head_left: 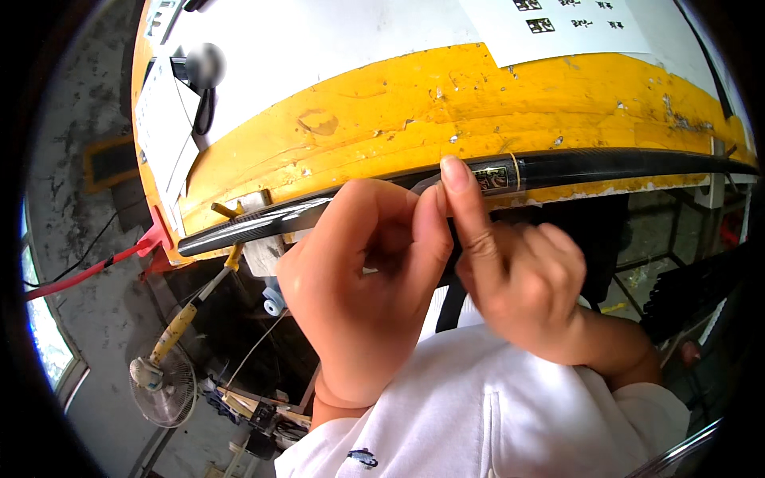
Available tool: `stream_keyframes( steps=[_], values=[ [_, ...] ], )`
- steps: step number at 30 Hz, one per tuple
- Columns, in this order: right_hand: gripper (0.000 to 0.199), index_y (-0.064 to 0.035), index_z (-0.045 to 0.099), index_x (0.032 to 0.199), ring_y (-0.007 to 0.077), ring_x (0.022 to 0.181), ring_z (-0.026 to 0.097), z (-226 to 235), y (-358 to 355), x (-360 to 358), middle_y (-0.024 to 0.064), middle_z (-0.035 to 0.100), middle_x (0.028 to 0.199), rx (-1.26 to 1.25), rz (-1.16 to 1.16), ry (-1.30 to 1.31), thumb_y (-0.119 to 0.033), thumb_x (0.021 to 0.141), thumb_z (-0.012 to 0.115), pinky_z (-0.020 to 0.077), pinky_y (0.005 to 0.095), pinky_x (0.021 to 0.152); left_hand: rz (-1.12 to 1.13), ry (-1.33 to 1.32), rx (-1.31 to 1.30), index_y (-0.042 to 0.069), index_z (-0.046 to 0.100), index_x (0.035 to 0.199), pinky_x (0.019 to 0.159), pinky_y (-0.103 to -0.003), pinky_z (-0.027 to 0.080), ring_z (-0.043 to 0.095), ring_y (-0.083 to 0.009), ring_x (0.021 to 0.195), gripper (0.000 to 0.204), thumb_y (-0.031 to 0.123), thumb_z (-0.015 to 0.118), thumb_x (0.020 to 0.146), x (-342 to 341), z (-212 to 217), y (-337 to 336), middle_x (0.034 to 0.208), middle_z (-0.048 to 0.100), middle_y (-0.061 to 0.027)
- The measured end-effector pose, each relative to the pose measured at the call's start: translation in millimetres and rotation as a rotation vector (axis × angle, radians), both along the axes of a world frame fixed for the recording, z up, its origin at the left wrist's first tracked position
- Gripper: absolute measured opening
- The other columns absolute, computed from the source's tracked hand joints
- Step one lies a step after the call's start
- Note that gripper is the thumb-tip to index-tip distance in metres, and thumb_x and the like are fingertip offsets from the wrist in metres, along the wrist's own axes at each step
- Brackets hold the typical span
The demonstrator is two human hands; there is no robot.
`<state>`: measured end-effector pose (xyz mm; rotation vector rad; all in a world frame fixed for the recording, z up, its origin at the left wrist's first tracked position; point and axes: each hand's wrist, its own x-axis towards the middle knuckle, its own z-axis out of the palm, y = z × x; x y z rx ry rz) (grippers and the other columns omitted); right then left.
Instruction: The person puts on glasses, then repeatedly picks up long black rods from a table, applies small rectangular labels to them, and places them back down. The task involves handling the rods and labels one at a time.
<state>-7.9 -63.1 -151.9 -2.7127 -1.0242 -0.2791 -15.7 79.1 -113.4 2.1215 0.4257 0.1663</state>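
Observation:
A long glossy black rod (pixel 637 164) lies along the front edge of the yellow table, a thin gold ring round it. Beside the ring sits a dark decal with gold markings (pixel 496 178), with clear film (pixel 518 193) about it. My left hand (pixel 362 275) is closed in a pinch at the decal's left end, and a bit of clear film shows by its fingertips. My right hand (pixel 522 279) lays one outstretched finger on the rod just left of the decal, its tip beside the left fingertips. Its other fingers are curled loosely and blurred, with nothing visible in them.
Printed white sheets (pixel 574 36) lie at the back right of the yellow table (pixel 382 119). A wooden support (pixel 261 253) and a white support (pixel 709 191) are at the table edge under the rod. A fan (pixel 163 386) stands on the floor at lower left.

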Motion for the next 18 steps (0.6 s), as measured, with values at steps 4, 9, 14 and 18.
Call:
stream_keyframes(
  steps=[4,9,14,18],
  values=[
    [0.067,-0.0050,0.060,0.133,0.0170,0.047,0.046,25.2,-15.4,11.1,0.0008,0.049,0.058,-0.037,-0.088,-0.058,0.007,0.067,0.064,0.0400,0.0325,0.047,-0.041,-0.036,0.147,0.004,0.054,0.069,0.044,-0.022,0.037,0.046,-0.0083,0.043,0.026,0.004,0.078,0.078,-0.5,-4.8,3.7,0.052,0.053,-0.0015],
    [0.044,-0.0066,0.070,0.110,0.0171,0.054,0.046,12.6,-57.1,31.3,0.0033,0.049,0.063,0.099,-0.211,-0.313,0.007,0.068,0.072,0.0410,0.0316,0.054,-0.082,-0.196,0.743,0.007,0.060,0.078,0.064,-0.033,0.042,0.055,-0.0190,0.071,0.026,0.016,0.084,0.073,-5.0,13.9,8.2,0.076,0.059,-0.0038],
    [0.049,-0.0056,0.069,0.108,0.0135,0.055,0.041,58.9,-95.1,17.8,0.0013,0.042,0.065,0.159,-0.275,-0.338,0.011,0.062,0.075,0.0354,0.0264,0.053,-0.381,-0.175,0.824,0.005,0.064,0.120,0.090,-0.041,0.045,0.061,-0.0315,0.095,0.052,0.035,0.075,0.079,-24.4,55.2,13.0,0.103,0.065,-0.0120],
    [0.053,-0.0055,0.057,0.128,0.0056,0.061,0.042,62.0,-132.6,18.0,-0.0034,0.049,0.071,0.630,-0.410,-0.313,0.006,0.078,0.071,0.0330,0.0191,0.056,-0.653,-0.001,0.344,0.001,0.060,0.113,0.070,-0.038,0.049,0.062,-0.0359,0.080,0.036,0.010,0.073,0.081,-41.7,52.2,-9.0,0.096,0.063,-0.0181]
  ],
)
